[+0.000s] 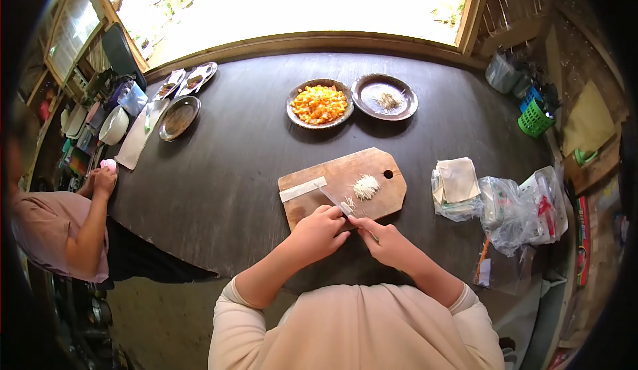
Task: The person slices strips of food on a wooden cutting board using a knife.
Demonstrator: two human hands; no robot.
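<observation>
Shreds (366,187), pale and finely cut, sit in a small heap right of the middle of the board (392,200), so a good part of the cutting looks done; a few loose bits (349,202) lie by the blade, apart from the heap, which suggests the work is in its later part; whether an uncut piece remains under the fingers cannot be seen. A pale strip (304,189) lies along the board's left edge; what it is, I cannot tell. Farther back on the counter (232,170), one plate (291,112) holds orange pieces (319,105), apparently cut already; the plate beside it (407,109) carries only a small brownish heap (388,101).

Both forearms reach in from the near edge and converge at the board's near side, the hands almost meeting. The right hand (384,238) has its grip closed round the knife (332,197) — blade slanting away and to the left, a bit of handle showing below the fingers; the left hand (320,229) lies knuckles-up, fingers bent in close beside the blade — whether its grip has hold of anything, I cannot tell.
</observation>
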